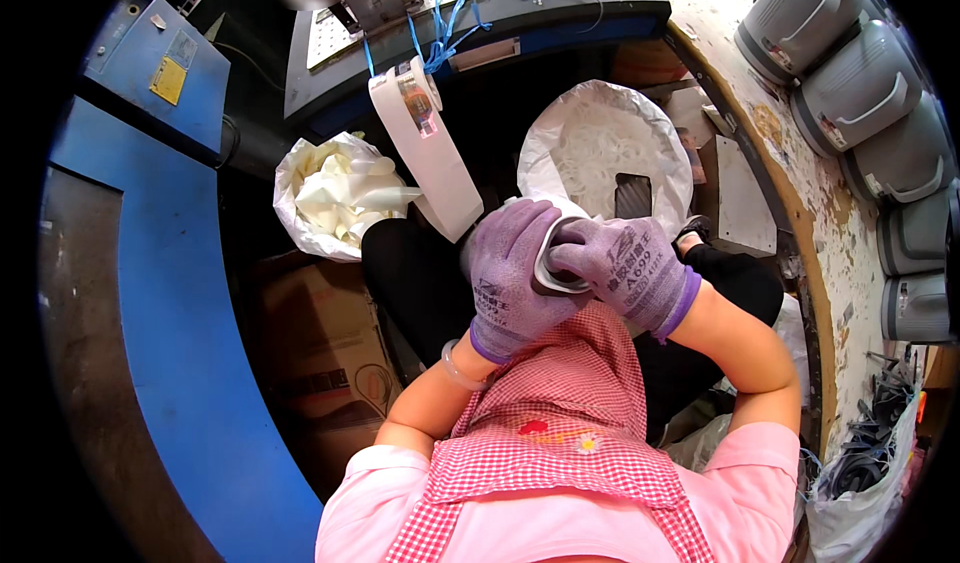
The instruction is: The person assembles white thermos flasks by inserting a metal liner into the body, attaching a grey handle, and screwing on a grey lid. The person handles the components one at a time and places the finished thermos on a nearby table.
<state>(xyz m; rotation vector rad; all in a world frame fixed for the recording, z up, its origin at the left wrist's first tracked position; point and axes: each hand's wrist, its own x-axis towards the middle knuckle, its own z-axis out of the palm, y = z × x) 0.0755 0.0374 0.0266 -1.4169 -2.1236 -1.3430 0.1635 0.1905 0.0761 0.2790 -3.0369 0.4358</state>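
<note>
Both my hands wear purple gloves and meet over my lap. My left hand (513,275) is wrapped round the side of a grey-white hollow vessel (543,261), its open mouth facing up toward me. At the mouth's right side my right hand (637,271) grips the rim, its thumb and fingers bent into the opening. The gloves cover most of the vessel, so its full shape is hidden. Just beyond my hands stands a white sack of thin translucent rings (595,148), with a dark phone-like slab (633,197) on it.
Left of my knees is a white bag of cream plastic pieces (345,195). A long white strip (425,153) hangs from the bench (480,53). Several grey handled jugs (858,88) line the worn counter (800,163) at right. A blue surface (175,343) runs along the left.
</note>
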